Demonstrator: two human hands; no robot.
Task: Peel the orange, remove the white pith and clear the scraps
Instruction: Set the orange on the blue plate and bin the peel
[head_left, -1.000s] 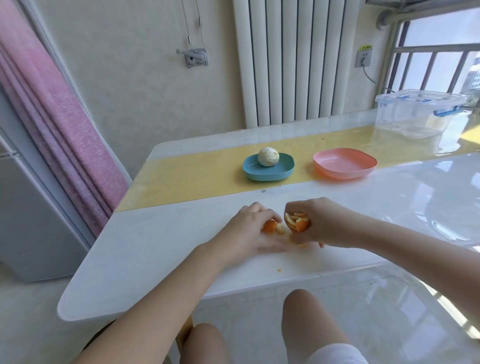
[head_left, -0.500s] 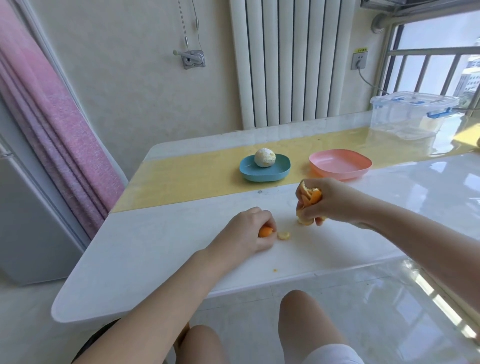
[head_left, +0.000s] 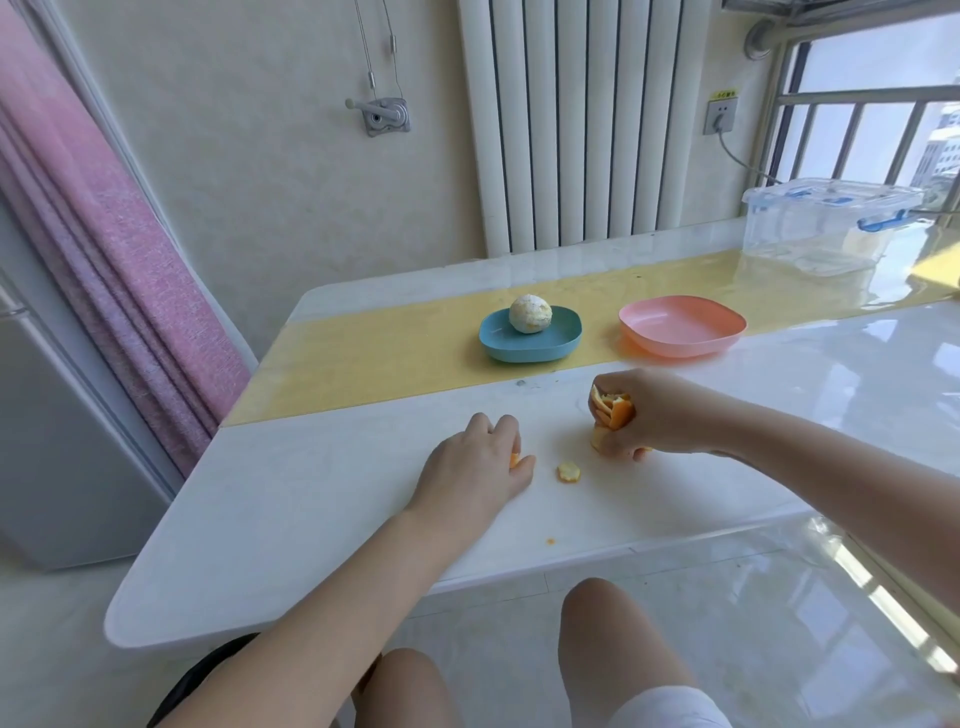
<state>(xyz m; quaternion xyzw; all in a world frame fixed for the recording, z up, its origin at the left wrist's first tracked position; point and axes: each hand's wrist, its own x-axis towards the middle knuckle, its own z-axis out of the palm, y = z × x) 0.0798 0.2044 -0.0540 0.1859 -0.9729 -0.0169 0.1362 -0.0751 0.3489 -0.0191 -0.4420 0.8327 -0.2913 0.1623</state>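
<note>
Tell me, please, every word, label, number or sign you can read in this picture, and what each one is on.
Yellow sticker above the wall socket: it has dark characters, but they are too small and blurred to read.
Nothing else: no text shows on the blue dish, the pink dish or the clear plastic box.

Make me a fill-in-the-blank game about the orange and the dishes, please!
1. The peeled orange sits on the ____ dish.
2. The right hand grips a bunch of orange ____.
3. The left hand, curled on a peel piece, rests on the white ____.
4. The pink dish stands to the ____ of the other dish.
Missing words: blue, peel, table, right.
</note>
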